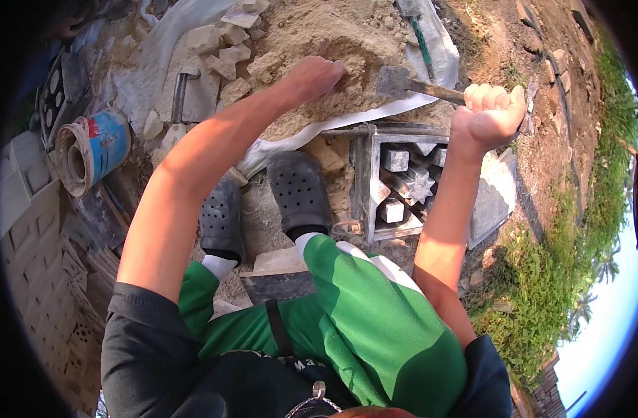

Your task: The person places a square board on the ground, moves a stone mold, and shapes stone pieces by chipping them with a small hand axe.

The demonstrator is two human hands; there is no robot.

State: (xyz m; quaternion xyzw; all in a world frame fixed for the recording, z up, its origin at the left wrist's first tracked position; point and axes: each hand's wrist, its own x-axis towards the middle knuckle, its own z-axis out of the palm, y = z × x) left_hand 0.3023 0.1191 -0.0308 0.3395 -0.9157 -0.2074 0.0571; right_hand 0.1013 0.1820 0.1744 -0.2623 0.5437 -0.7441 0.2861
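My right hand [496, 115] is wrapped round the wooden handle of a trowel-like tool [393, 82], whose flat grey blade points left above the edge of a white sheet [305, 136]. At the sand pile [312, 31], my left hand [317, 78] is closed, its knuckles against the sand; what it holds, if anything, is hidden. Below the tool lies a metal mould [369, 184] with square blocks and a star-shaped piece [413, 184] inside its frame.
A blue and white bucket [108, 150] stands at the left, near stacked pale blocks [37, 237]. Broken stones [232, 59] and a metal-handled tool [179, 97] lie on the sheet. A green-handled tool [422, 42] is at the top. My dark clogs [298, 191] are beside the mould.
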